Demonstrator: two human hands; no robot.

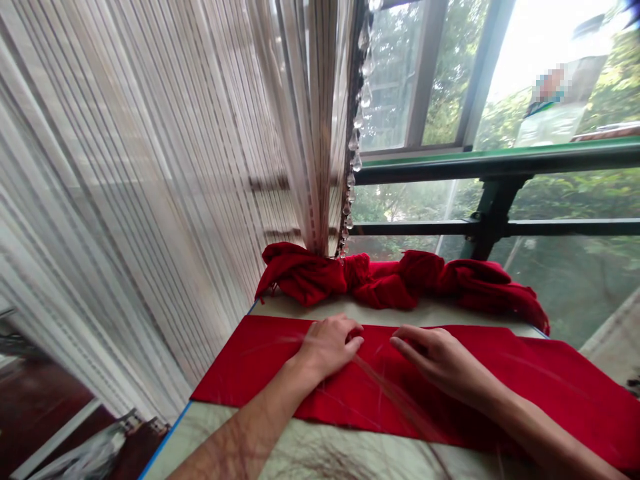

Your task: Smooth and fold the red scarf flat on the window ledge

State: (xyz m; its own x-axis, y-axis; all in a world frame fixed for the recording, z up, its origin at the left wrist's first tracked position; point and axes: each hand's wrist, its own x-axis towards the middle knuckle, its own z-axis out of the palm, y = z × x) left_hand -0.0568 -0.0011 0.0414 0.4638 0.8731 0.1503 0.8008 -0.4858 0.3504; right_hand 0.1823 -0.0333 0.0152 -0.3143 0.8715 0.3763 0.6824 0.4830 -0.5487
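A long piece of red cloth (370,400) lies spread across the pale tabletop, its surface mostly smooth. My left hand (333,343) is over the middle of the cloth, palm down, fingers curled in towards the thumb. Facing it from the right, my right hand (435,353) has its thumb and fingertips drawn together just above the fabric. A short gap of red cloth separates the two hands. Whether either one pinches a thread or a bit of fabric is too small to make out. Loose hair strands blur across the near view.
A bunched red cloth (410,280) runs along the far table edge. Pale string curtains (165,167) hang at the left, with a strand of clear beads (367,93) beside them. Beyond stand a dark railing (500,163) and window panes. The pale tabletop (320,457) shows in front.
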